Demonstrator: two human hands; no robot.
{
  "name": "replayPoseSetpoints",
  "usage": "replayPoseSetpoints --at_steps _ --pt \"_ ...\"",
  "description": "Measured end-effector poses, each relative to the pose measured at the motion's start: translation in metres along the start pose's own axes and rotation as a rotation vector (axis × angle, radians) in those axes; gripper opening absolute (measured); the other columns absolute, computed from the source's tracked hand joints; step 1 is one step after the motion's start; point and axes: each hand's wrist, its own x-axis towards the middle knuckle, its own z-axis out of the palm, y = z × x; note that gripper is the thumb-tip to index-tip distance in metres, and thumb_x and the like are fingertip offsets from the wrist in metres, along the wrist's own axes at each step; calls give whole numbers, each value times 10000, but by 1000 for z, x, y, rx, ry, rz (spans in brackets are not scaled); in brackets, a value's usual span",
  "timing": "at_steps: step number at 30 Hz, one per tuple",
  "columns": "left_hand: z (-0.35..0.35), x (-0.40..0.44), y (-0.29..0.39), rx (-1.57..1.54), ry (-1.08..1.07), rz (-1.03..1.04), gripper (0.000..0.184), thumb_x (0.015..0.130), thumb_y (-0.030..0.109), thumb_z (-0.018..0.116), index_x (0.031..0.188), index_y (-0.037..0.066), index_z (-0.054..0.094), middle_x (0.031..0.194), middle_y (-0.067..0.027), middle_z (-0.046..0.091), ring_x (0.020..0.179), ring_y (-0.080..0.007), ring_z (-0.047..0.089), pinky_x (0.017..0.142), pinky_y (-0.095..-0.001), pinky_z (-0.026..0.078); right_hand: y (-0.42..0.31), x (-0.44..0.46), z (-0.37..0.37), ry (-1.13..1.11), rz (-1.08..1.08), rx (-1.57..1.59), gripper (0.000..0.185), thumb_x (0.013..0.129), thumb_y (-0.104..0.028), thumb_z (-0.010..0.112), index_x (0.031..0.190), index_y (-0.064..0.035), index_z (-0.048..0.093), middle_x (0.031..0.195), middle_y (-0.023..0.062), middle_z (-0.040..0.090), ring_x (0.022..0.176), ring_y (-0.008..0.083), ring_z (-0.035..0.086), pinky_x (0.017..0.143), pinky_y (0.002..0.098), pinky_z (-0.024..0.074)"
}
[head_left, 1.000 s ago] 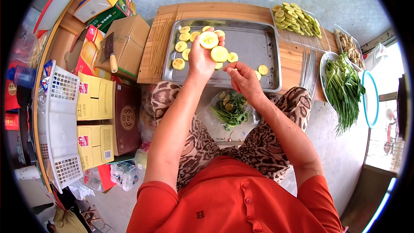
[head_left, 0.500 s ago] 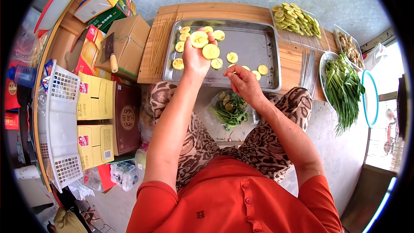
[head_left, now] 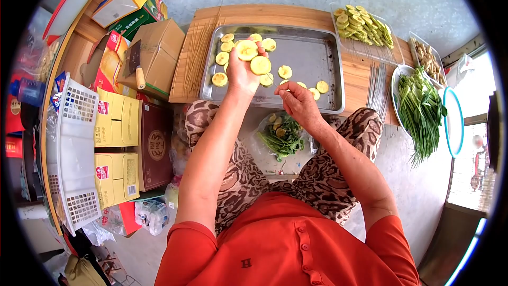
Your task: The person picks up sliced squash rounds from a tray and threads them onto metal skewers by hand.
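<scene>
Leftward in my view, and a touch nearer the wearer, is where the left hand (head_left: pixel 242 78) has shifted since the first frame, carrying its two slices along; the right hand (head_left: pixel 299 101) has dropped slightly toward the tray's near edge. The upper squash slice (head_left: pixel 246 50) and lower squash slice (head_left: pixel 261 65) sit above the left part of the metal tray (head_left: pixel 312 47), edges touching or overlapping, I can't tell which. They hide much of the left fingers, but I make out the thumb along the upper slice's left side and fingertips beyond it, curled around with the palm up. On the right hand, I see thumb and forefinger pressed together in a pinch, the other fingers folded. A faint thin line runs from that pinch toward the lower slice; it is too fine for me to name.

Loose slices (head_left: pixel 284 71) lie in the tray around both hands, some partly covered by the left one. The tray rests on the wooden tabletop (head_left: pixel 312 14), between thin sticks (head_left: pixel 197 53) on the left and metal skewers (head_left: pixel 378 90) on the right. Beyond the skewers I have heaped slices (head_left: pixel 364 26) in a clear container and leafy greens (head_left: pixel 419 106) spilling over a plate.
</scene>
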Motion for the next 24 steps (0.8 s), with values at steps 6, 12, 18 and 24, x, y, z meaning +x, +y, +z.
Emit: replayPoseSetpoints --at_steps 6,12,18,24 --pt "2 -2 -1 -7 8 3 395 951 319 348 1130 -6 482 982 -158 582 832 -255 571 804 -380 477 -4 -1 1 6 20 6 133 944 -117 483 889 -31 567 580 -54 408 492 35 360 442 210 292" --pt "4 -3 -1 18 24 5 373 944 287 355 1130 -8 489 972 -156 579 834 -245 570 802 -371 478 -6 -2 2 -2 44 50 138 948 -121 480 886 -37 570 579 -60 400 491 33 353 439 206 283" --pt "6 -4 -1 -1 48 -3 367 944 279 359 1130 -8 491 977 -153 577 836 -245 569 806 -371 478 -7 -1 1 -25 80 127 145 953 -128 476 888 -48 578 576 -70 390 486 30 344 434 196 265" --pt "5 -4 -2 7 36 -3 364 944 277 364 1131 -8 489 979 -153 578 841 -245 570 810 -375 479 -5 0 1 -32 83 116 152 959 -151 463 910 -63 576 553 -71 379 470 29 328 430 191 259"
